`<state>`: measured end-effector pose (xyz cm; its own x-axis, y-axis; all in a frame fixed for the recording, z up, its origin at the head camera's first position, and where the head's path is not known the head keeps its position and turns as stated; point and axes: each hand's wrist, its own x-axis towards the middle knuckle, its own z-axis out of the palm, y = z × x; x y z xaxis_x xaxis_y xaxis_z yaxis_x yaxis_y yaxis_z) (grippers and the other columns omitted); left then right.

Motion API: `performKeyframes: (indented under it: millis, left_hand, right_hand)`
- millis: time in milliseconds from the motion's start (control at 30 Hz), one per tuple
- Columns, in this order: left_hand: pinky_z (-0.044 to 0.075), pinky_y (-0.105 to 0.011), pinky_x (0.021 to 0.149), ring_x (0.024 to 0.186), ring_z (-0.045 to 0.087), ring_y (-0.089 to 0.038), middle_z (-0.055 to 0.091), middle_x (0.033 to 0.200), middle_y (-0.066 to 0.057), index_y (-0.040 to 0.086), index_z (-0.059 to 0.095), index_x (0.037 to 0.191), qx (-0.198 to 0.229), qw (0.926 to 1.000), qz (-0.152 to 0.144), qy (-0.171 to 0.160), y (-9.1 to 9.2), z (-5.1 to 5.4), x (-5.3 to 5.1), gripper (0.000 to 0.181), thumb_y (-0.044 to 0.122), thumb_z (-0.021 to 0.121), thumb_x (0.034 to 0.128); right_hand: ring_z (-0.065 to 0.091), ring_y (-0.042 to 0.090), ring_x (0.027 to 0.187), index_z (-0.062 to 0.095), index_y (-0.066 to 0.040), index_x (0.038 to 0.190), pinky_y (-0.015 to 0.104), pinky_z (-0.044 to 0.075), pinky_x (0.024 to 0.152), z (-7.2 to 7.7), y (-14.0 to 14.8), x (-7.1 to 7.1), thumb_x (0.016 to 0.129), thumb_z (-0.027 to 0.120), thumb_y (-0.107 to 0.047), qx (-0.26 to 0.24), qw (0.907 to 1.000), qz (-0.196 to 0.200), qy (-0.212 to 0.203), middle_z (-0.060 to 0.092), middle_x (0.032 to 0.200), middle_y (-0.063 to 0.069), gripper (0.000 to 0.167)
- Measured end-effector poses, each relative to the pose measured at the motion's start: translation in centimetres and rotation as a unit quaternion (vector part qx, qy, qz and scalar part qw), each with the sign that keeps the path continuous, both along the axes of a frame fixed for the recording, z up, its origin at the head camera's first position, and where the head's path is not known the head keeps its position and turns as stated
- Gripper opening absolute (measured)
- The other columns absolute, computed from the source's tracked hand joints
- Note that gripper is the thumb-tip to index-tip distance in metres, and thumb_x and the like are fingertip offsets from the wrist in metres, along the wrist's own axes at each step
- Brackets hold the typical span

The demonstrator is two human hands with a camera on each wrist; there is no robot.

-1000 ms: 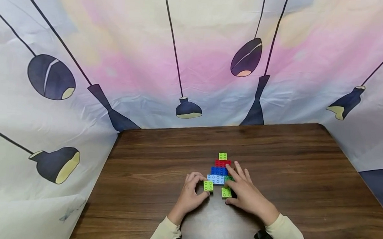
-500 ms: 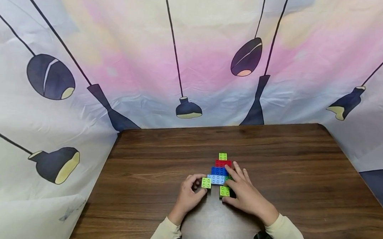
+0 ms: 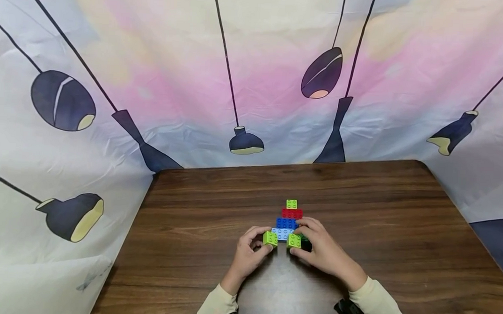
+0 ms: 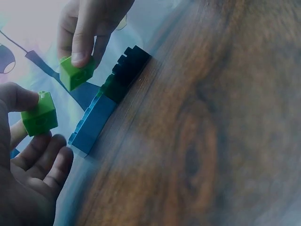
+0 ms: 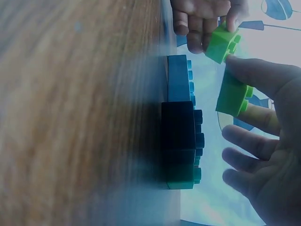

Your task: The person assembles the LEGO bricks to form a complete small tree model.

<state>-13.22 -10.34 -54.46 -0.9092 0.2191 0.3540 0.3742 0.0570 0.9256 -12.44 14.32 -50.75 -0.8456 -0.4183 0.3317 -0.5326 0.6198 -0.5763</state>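
My left hand (image 3: 246, 256) pinches a lime-green building brick (image 3: 270, 239) between thumb and fingers. With its thumb and fingertips my right hand (image 3: 329, 254) grips a second lime-green brick (image 3: 293, 241), a short gap to the right. Both wrist views show these two bricks held above the tabletop. Just beyond them a light blue brick (image 3: 282, 234) lies on the table. Beside it stand a green brick (image 5: 181, 179) and a very dark one (image 5: 178, 132), mostly hidden by my right hand in the head view.
Further back, a blue brick (image 3: 286, 223), a red brick (image 3: 292, 213) and a small lime-green brick (image 3: 291, 204) continue the stepped row. The brown wooden table (image 3: 198, 206) ends at a printed cloth backdrop (image 3: 176, 55) with lamp pictures.
The right hand has brought its lime-green brick up and slightly left, nearer the other one, and its fingers have curled in. The left hand's brick has shifted slightly left and is tilted.
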Motion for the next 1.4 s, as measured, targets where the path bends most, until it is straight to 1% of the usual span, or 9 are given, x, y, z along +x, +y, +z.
performKeyframes:
  millis: [100,233,467,667,767,933,1033,1167,1400]
  left_hand:
    - [0.054,-0.016,0.073,0.088,0.066,-0.011,0.067,0.109,-0.026,-0.014,0.066,0.123,0.022,0.9995,0.001,-0.022,0.1,0.0,0.2,0.041,-0.014,0.072,0.0832]
    - [0.052,-0.015,0.072,0.084,0.065,-0.005,0.069,0.103,-0.026,-0.016,0.062,0.125,0.046,0.9973,0.002,-0.057,0.2,0.2,0.4,0.043,-0.013,0.072,0.0838]
    - [0.056,-0.016,0.07,0.083,0.069,-0.004,0.071,0.096,-0.029,-0.02,0.061,0.123,0.07,0.9936,-0.036,-0.081,0.2,0.1,0.4,0.038,-0.013,0.07,0.0867]
    - [0.057,-0.018,0.069,0.083,0.07,-0.005,0.07,0.098,-0.027,-0.022,0.059,0.126,0.082,0.9904,-0.053,-0.098,0.2,0.0,0.4,0.039,-0.011,0.066,0.0891]
    - [0.059,-0.021,0.072,0.084,0.07,-0.006,0.071,0.099,-0.027,-0.022,0.059,0.127,0.092,0.9893,-0.058,-0.097,0.3,-0.1,0.2,0.038,-0.009,0.066,0.0925]
    - [0.061,-0.024,0.072,0.079,0.071,-0.008,0.074,0.095,-0.011,-0.024,0.058,0.128,0.125,0.9832,-0.082,-0.105,0.7,-0.1,-0.3,0.037,-0.006,0.065,0.0965]
    - [0.061,-0.024,0.07,0.075,0.071,-0.008,0.075,0.09,-0.001,-0.026,0.056,0.128,0.142,0.9786,-0.097,-0.113,0.7,-0.1,-0.2,0.038,-0.005,0.066,0.0972]
    - [0.061,-0.022,0.072,0.077,0.071,-0.006,0.075,0.087,0.005,-0.03,0.053,0.124,0.153,0.9737,-0.11,-0.128,0.7,0.0,0.1,0.042,-0.003,0.07,0.0958]
    - [0.061,-0.023,0.076,0.082,0.072,-0.007,0.076,0.091,0.005,-0.029,0.053,0.125,0.152,0.9694,-0.12,-0.151,1.1,-0.4,0.4,0.039,-0.004,0.068,0.0979]
  right_hand:
    - [0.062,0.034,0.123,0.073,-0.006,0.114,0.054,0.057,0.098,0.0,-0.1,-0.1,0.087,0.089,-0.021,-0.007,0.9998,-0.014,0.016,0.068,0.128,0.014,0.034]
    - [0.068,0.027,0.107,0.073,-0.004,0.116,0.049,0.06,0.087,0.0,-0.1,-0.4,0.087,0.09,-0.02,-0.042,0.9975,-0.05,0.026,0.072,0.114,0.007,0.038]
    - [0.069,0.021,0.097,0.072,-0.007,0.122,0.047,0.061,0.08,0.1,-0.4,-0.9,0.091,0.087,-0.021,-0.095,0.9933,-0.065,-0.01,0.072,0.111,0.002,0.037]
    - [0.07,0.018,0.098,0.069,-0.004,0.132,0.042,0.061,0.083,0.3,-1.0,-1.3,0.095,0.082,-0.023,-0.111,0.9916,-0.058,-0.031,0.073,0.12,0.005,0.043]
    - [0.069,0.016,0.097,0.07,-0.006,0.131,0.039,0.061,0.082,0.5,-1.2,-1.5,0.096,0.081,-0.026,-0.118,0.9903,-0.049,-0.056,0.073,0.116,0.003,0.041]
    - [0.069,0.012,0.093,0.068,-0.007,0.133,0.032,0.06,0.081,0.9,-2.0,-1.9,0.099,0.078,-0.03,-0.152,0.9805,-0.029,-0.121,0.073,0.109,0.0,0.042]
    - [0.07,0.012,0.092,0.067,-0.004,0.133,0.031,0.061,0.081,0.9,-2.3,-1.8,0.1,0.077,-0.026,-0.173,0.9745,-0.008,-0.143,0.074,0.106,0.001,0.041]
    - [0.07,0.013,0.091,0.067,-0.002,0.132,0.03,0.061,0.08,0.5,-2.4,-1.4,0.101,0.075,-0.023,-0.182,0.9718,0.019,-0.149,0.074,0.106,0.005,0.038]
    - [0.071,0.013,0.09,0.069,0.002,0.131,0.029,0.061,0.076,-0.1,-1.9,-0.9,0.101,0.075,-0.019,-0.189,0.9705,0.031,-0.146,0.075,0.107,0.008,0.037]
